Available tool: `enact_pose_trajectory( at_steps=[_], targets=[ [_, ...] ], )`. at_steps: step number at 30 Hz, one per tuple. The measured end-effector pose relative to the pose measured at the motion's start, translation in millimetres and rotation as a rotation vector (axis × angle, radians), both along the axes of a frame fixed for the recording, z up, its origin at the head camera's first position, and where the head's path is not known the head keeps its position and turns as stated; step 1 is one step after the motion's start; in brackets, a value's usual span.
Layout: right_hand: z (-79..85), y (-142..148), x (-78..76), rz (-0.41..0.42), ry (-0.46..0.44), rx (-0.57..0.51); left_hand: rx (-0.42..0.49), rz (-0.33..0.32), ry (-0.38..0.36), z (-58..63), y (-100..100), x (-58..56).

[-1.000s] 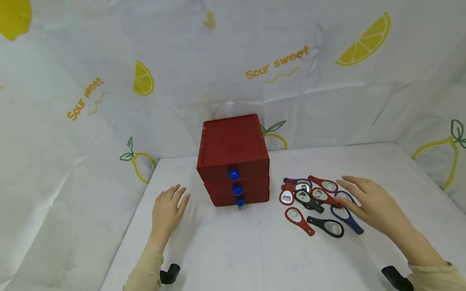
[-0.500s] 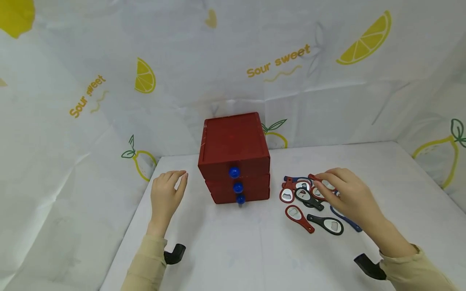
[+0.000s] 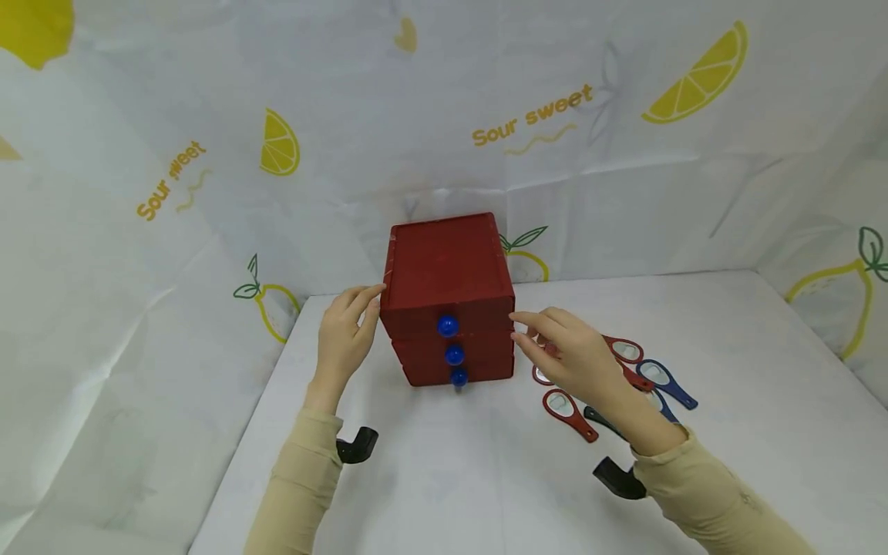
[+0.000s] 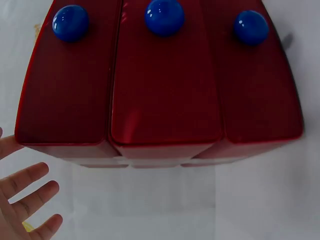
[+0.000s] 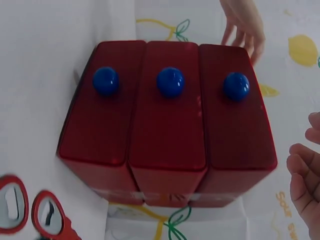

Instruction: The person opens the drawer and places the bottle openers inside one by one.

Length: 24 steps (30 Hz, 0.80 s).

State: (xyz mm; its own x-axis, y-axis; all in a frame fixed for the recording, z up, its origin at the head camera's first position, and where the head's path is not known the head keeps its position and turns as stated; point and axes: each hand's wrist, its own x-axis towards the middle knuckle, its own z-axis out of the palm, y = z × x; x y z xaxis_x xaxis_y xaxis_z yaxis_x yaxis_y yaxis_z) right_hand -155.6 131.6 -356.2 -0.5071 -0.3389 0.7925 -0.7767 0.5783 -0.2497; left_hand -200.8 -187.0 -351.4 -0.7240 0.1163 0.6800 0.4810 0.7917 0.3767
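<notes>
A red three-drawer box [image 3: 447, 266] stands toward the back of the table, its drawers closed, each with a round blue knob [image 3: 448, 326]. At its left side is my left hand [image 3: 345, 335], fingers extended and the tips right at the upper left edge. My right hand [image 3: 579, 358] is on the opposite side, loosely bent fingertips close by the right side of the upper drawers. Neither hand holds anything. Beneath the right hand and forearm lies a spread of red, blue and black bottle openers [image 3: 570, 416], partly hidden by that arm.
The white table [image 3: 444, 478] meets a white cloth backdrop [image 3: 388, 139] printed with lemons behind the box and along both sides. A black bracket [image 3: 358, 445] sticks out at the left wrist, another black bracket [image 3: 620, 479] at the right.
My right hand has moved left from over the bottle openers to the box's right side. My left hand has moved forward and right to the box's left edge.
</notes>
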Motion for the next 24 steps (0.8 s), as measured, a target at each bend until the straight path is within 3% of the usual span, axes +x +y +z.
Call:
enact_pose_trajectory(
  at_steps=[5,8,16,21,24],
  targets=[
    [-4.2,-22,-12.9,0.089,-0.035,-0.007,0.061,-0.048,-0.103,-1.8,4,-9.3],
    [-7.4,-32,-18.9,0.124,-0.119,-0.010,0.119,-0.087,-0.191,-3.8,6,-14.8],
    [-14.0,-55,-33.2,0.190,-0.578,-0.103,0.314,-0.222,-0.470,-10.5,8,-27.2],
    [-20.2,-66,-39.8,0.225,-0.701,-0.138,0.380,-0.291,-0.574,-12.6,8,-28.5],
    [-24.7,-73,-41.1,0.260,-0.774,-0.219,0.453,-0.352,-0.646,-11.9,9,-27.6]
  ],
)
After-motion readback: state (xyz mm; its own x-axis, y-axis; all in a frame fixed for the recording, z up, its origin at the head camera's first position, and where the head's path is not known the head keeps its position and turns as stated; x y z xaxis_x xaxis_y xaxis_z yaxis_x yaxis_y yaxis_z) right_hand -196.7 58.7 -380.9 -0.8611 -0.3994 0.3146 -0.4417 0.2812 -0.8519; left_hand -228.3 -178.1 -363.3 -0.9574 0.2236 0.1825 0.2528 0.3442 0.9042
